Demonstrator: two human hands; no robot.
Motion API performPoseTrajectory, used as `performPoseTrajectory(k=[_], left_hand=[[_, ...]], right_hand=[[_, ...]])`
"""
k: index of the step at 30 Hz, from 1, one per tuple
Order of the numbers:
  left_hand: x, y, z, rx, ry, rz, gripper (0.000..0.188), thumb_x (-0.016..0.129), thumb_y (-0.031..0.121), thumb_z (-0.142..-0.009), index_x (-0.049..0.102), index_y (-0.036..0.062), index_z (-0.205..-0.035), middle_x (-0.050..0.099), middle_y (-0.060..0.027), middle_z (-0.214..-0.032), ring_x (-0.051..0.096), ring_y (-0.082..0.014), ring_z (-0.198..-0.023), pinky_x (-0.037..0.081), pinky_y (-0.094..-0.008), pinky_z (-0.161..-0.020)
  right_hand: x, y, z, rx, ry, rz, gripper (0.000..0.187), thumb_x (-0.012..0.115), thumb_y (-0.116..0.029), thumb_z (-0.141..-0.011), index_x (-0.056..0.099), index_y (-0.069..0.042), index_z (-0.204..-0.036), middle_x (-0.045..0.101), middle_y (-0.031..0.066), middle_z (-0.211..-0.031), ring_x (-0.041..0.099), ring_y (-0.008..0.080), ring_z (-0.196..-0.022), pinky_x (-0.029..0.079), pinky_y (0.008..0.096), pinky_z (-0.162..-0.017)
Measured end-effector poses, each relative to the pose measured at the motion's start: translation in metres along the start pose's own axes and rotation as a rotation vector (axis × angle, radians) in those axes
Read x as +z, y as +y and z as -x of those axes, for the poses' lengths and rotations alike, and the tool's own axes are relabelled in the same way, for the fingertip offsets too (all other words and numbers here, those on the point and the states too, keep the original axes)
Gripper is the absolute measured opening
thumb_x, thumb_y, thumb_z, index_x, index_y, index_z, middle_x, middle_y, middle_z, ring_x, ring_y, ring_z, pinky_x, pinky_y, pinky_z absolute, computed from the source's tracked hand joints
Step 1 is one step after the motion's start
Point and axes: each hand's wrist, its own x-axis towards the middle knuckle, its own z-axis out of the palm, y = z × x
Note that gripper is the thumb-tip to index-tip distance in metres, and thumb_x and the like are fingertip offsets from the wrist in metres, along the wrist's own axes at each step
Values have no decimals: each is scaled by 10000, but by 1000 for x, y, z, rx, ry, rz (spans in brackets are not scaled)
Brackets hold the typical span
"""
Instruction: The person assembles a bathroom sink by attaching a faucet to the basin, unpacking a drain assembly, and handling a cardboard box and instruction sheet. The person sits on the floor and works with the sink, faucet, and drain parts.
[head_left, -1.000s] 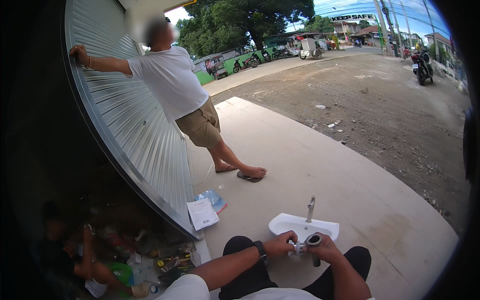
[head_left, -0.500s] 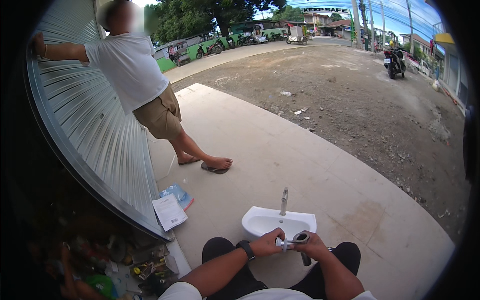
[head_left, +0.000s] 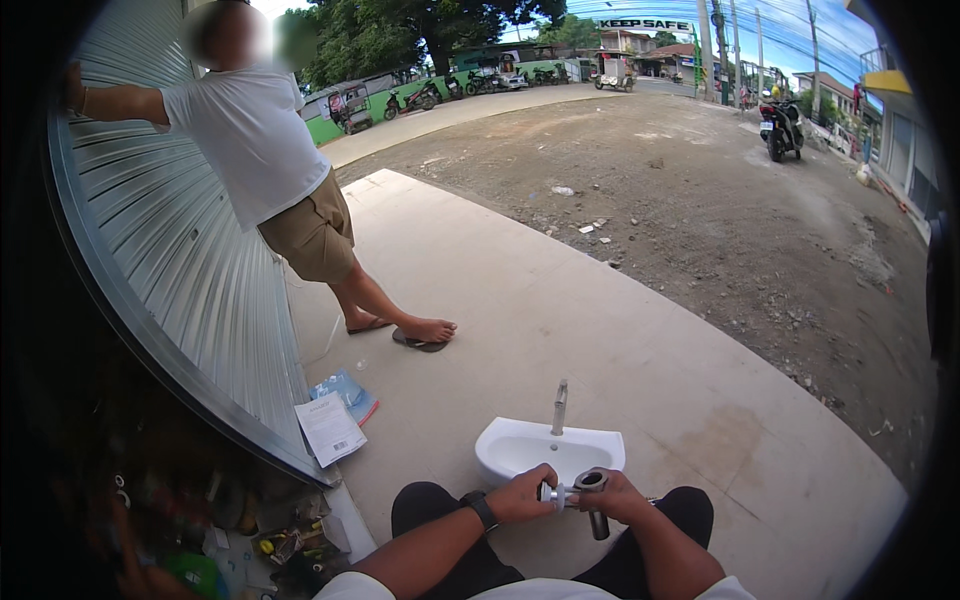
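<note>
Low in front of me, both my hands work on a metal sink drain fitting (head_left: 599, 525), held between my knees. My right hand (head_left: 625, 499) is closed round the side of it, by the round opening at its top. My left hand (head_left: 520, 496) has its fingers closed on the other end, beside a pale ring (head_left: 561, 498). How the parts join is partly hidden by my fingers. Just beyond my hands a white washbasin (head_left: 500, 440) rests on the tiled floor, with a metal tap (head_left: 560, 408) standing at its back edge.
A person (head_left: 250, 140) in a white shirt stands at the left, leaning a hand on the metal shutter (head_left: 170, 230). A printed sheet (head_left: 329, 430) and blue plastic packaging (head_left: 345, 392) lie on the tiles. Tools in a box (head_left: 300, 540) sit in shadow at lower left.
The view has shifted slightly, so the scene sits a little further left. In my hands the fitting has turned somewhat, with more of its dark tube showing. My grip stays closed on it.
</note>
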Motion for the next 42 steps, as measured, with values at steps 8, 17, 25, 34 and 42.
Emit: performPoseTrajectory(k=[8,17,25,34,42], left_hand=[[9,-6,12,22,-50,62,463,744,194,-851,492,38,-1207,595,-133,-1034,569,-225,-907,489,-361,-796],[8,4,9,54,-8,-40,464,748,172,-840,494,29,-1201,609,-168,-1039,617,-288,-950,515,-403,-852],[7,17,17,81,17,-71,443,751,178,-828,511,24,-1166,616,-176,-1011,615,-294,-926,509,-401,-841],[6,10,17,112,8,-59,430,748,198,-813,539,26,-1146,618,-160,-1010,611,-277,-919,506,-391,-836],[7,10,13,154,6,-39,427,761,181,-830,554,33,-1172,625,-140,-1024,611,-258,-933,507,-375,-841]], right_hand=[[-1,2,14,-77,-26,16,359,874,-249,-833,682,-11,-1020,705,48,-850,669,129,-778,545,298,-719],[0,-4,13,-72,36,61,356,870,-261,-835,677,-8,-996,699,53,-820,660,130,-744,533,288,-687],[3,-4,15,-46,8,32,344,863,-256,-834,678,-11,-988,704,48,-831,666,123,-767,537,297,-707],[5,-3,11,-27,-23,80,340,866,-249,-836,687,-24,-1017,720,49,-865,685,132,-817,544,304,-748],[1,-4,12,-68,-40,35,314,855,-226,-833,681,-17,-990,708,52,-839,677,138,-784,542,299,-728]])
